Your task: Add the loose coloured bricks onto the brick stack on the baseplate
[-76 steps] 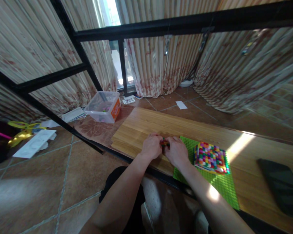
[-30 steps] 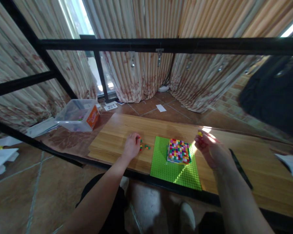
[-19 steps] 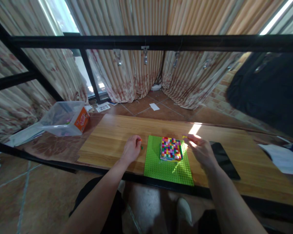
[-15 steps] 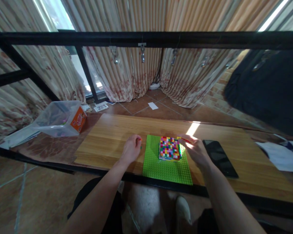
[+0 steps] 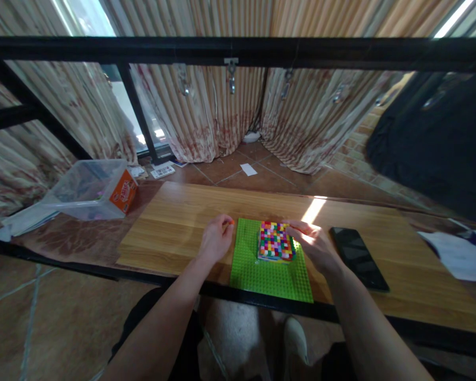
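A block of small multicoloured toy bricks [image 5: 275, 242] stands on a green studded baseplate [image 5: 269, 280]. My right hand [image 5: 315, 244] reaches in from the right, its thumb and fingers drawn together at the block's far right corner. Whatever is between those fingertips is too small to make out. Left of the baseplate, my left hand [image 5: 217, 239] is closed in a pinch. A tiny orange brick [image 5: 232, 222] shows at its fingertips, near the baseplate's far left corner.
A black phone [image 5: 359, 258] lies right of my right hand on the wooden tabletop [image 5: 170, 227]. A clear plastic bin [image 5: 89, 185] with an orange label is at the far left. Papers [image 5: 456, 254] lie at the right, and a black bar [image 5: 238, 52] crosses ahead.
My left hand has shifted slightly right and away from me, closer to the baseplate. My right fingertips have moved a little left over the block's corner. The view has tilted slightly.
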Tool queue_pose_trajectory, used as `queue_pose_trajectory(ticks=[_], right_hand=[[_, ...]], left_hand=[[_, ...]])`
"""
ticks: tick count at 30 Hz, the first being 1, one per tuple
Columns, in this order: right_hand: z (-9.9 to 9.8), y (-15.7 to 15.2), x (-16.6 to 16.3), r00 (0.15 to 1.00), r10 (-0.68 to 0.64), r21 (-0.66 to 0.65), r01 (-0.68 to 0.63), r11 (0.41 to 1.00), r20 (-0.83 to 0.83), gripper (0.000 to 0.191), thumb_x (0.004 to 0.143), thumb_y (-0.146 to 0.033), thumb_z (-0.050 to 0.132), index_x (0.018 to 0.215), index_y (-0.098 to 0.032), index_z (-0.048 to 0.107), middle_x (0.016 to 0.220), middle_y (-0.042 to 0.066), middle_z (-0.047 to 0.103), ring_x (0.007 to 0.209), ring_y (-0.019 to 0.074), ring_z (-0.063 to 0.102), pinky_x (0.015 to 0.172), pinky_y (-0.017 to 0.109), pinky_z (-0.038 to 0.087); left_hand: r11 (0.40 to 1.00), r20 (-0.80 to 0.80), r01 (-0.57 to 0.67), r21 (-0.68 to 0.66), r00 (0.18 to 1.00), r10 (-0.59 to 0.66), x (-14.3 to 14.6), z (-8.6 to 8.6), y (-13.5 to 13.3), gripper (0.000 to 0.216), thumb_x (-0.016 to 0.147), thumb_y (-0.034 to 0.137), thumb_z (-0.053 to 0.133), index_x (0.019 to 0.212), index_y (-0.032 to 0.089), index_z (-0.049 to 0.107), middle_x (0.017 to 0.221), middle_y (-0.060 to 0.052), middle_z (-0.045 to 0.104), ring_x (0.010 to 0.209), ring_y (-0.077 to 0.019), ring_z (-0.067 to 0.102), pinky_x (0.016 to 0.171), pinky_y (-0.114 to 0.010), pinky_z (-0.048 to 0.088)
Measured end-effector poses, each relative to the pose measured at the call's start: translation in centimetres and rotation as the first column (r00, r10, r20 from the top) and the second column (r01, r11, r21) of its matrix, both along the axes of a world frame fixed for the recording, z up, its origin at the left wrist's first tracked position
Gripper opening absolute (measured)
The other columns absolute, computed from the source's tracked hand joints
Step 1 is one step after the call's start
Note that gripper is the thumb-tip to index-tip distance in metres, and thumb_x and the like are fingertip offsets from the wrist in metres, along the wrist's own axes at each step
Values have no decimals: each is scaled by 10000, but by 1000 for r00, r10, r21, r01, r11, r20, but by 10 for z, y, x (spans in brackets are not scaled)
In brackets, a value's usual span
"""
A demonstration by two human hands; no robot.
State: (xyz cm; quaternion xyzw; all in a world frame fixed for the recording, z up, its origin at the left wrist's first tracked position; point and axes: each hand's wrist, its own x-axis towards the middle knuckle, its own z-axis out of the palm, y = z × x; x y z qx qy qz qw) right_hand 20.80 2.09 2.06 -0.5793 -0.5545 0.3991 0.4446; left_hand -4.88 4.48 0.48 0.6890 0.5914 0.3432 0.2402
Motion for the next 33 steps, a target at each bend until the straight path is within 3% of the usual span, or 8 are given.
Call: queue_pose_trajectory(ticks=[12,22,33], right_hand=[[-9,3,-5,989,-94,-48,89,995,-117,360,690,-508,702,830,-180,745,870,93,746,847,238,684,766,383,553],[-4,2,-12,979,-187,-69,182,981,-78,394,639,-550,722,757,-175,733,807,92,738,834,251,678,777,399,534],[-6,1,-12,986,-145,-21,144,989,-83,401,645,-590,708,743,-201,729,809,82,736,812,271,667,749,405,538]], left_hand=[[1000,48,15,-1,999,-15,7,2,-2,97,860,181,496,891,192,588,932,-46,684,926,-173,637,858,-317,506],[999,70,37,-5,997,-37,13,3,-4,95,857,177,504,893,186,592,929,-50,691,912,-169,645,840,-304,513],[997,150,59,48,986,-66,16,-3,-6,95,845,169,512,879,187,599,880,-45,691,854,-169,654,794,-304,517]])
